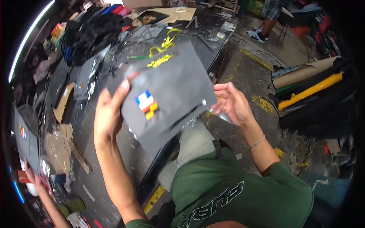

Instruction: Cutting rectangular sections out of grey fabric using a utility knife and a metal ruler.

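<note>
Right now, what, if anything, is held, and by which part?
The left hand holds the grey sheet by its left edge, thumb on top. The right hand is at the sheet's right edge; whether it grips is unclear.

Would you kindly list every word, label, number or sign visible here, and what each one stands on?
Dark green shirt: large outlined lettering, which I won't copy out.
Multicoloured patch on the grey flat piece in the left hand: too blurred to read.
Small coloured patch on the far-left grey piece: too small to read.
</note>
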`<state>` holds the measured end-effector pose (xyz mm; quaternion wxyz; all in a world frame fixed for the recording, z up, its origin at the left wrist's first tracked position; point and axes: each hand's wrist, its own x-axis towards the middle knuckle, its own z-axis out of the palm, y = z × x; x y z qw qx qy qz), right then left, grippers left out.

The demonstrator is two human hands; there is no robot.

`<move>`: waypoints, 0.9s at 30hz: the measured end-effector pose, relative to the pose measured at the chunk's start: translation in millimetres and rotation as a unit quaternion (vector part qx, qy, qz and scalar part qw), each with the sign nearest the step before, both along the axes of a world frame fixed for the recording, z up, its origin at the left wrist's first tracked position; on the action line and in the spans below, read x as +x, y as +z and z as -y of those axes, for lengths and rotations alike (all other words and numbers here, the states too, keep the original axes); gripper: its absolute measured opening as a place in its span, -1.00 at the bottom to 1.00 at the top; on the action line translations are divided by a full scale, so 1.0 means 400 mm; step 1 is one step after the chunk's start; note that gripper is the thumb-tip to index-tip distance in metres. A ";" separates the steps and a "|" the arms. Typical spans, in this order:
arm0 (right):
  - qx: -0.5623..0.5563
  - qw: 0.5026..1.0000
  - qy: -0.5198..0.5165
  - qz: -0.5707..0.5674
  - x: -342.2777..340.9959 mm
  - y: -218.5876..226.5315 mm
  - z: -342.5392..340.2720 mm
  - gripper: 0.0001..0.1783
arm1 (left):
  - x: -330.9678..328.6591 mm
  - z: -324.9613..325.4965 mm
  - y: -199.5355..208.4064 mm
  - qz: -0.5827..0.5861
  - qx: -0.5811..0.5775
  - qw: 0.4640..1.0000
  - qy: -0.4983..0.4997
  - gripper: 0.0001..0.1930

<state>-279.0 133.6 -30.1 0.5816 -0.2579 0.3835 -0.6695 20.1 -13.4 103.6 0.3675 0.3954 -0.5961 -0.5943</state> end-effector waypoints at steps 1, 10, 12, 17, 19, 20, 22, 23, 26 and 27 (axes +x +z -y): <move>0.000 0.999 -0.034 -0.001 -0.039 -0.012 -0.012 -0.47 | -0.064 0.035 0.032 -0.014 -0.005 1.000 0.006 -0.55; 0.015 0.985 -0.172 -0.015 -0.176 -0.073 -0.095 -0.66 | -0.493 0.467 0.075 -0.238 -0.037 0.970 -0.012 -0.46; 0.027 0.984 -0.173 -0.014 -0.181 -0.086 -0.089 -0.68 | -0.531 0.536 -0.001 -0.238 -0.031 0.970 -0.045 -0.30; 0.091 0.985 -0.127 -0.069 -0.177 -0.121 -0.068 -0.73 | -0.472 0.583 -0.239 -0.059 0.052 0.997 -0.013 -0.18; 0.098 0.986 -0.098 -0.087 -0.163 -0.123 -0.037 -0.75 | -0.367 0.580 -0.275 -0.006 0.009 1.000 0.020 -0.34; 0.105 0.983 -0.075 -0.134 -0.155 -0.117 -0.016 -0.76 | -0.298 0.587 -0.277 0.048 -0.018 0.998 0.034 -0.42; 0.098 0.968 -0.040 -0.230 -0.134 -0.105 0.030 -0.79 | -0.151 0.589 -0.273 0.121 -0.092 0.987 0.060 -0.56; 0.074 0.959 -0.018 -0.271 -0.126 -0.105 0.053 -0.80 | -0.073 0.578 -0.254 0.167 -0.156 0.971 0.071 -0.60; 0.052 0.923 -0.018 -0.382 -0.131 -0.065 0.097 -0.79 | 0.072 0.590 -0.253 0.350 -0.343 0.855 0.170 -0.62; 0.032 0.908 -0.028 -0.416 -0.137 -0.066 0.116 -0.83 | 0.119 0.601 -0.257 0.375 -0.405 0.810 0.198 -0.63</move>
